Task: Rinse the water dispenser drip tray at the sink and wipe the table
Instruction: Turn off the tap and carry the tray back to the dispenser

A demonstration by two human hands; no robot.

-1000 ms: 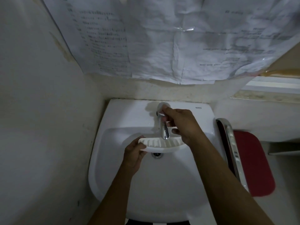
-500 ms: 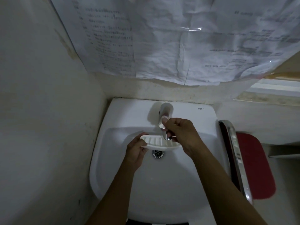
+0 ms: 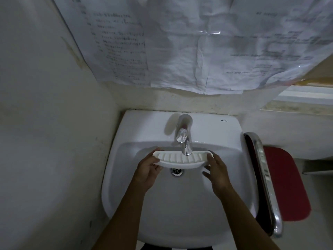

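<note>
We hold the white ribbed drip tray (image 3: 177, 159) level under the chrome tap (image 3: 184, 141), above the sink (image 3: 180, 213) drain (image 3: 177, 171). Our left hand (image 3: 146, 169) grips its left end; our right hand (image 3: 217, 170) holds the right end, fingers loosely spread.

Above the basin we see crumpled printed papers (image 3: 198, 44) under clear plastic, fixed to the wall (image 3: 45, 123). At right, we note a chrome rail (image 3: 264, 179) beside a red seat (image 3: 286, 184).
</note>
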